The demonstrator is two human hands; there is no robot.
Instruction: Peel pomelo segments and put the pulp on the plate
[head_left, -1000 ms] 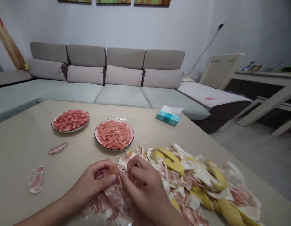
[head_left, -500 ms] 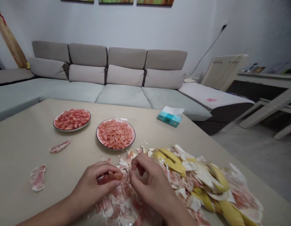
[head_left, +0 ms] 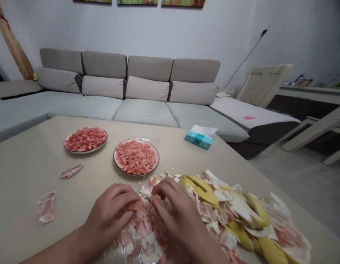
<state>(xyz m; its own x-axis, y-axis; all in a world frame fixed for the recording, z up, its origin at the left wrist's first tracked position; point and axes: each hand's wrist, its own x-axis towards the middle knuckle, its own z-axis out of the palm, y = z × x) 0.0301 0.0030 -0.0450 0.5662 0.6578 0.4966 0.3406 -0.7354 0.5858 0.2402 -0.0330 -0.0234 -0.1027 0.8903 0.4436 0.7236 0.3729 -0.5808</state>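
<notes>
Two bare hands worked low over the near side of a pale table [head_left: 98, 176]. Left hand [head_left: 112, 207]: fingers bent over, thumb below, pinching a piece of pink pulp [head_left: 136, 206], partly hidden by the fingers. The pulp sat at the fingertips, above a heap of torn membrane scraps [head_left: 141, 240]. Right hand [head_left: 178, 209]: fingers curled, thumb and forefinger drawn close, just beside the pulp; could not tell whether anything was caught between them.

Right of the hands, yellow peel [head_left: 201, 189] lay in a loose spread, mixed with white pith and more pinkish skins. Beyond the hands stood a near plate [head_left: 156, 161], dark-rimmed, heaped with loose pink flesh; farther off and to its left, a far plate [head_left: 95, 149] of the same sort, likewise heaped, its flesh a deeper pink. The two plates stood apart.

On the left, two fruit segments lay separately: a slim segment [head_left: 71, 171] below the far plate, a broad segment [head_left: 46, 207] nearer the person. A blue tissue pack [head_left: 199, 139] rested toward the far right edge. Behind the table, a long grey sofa [head_left: 145, 110].
</notes>
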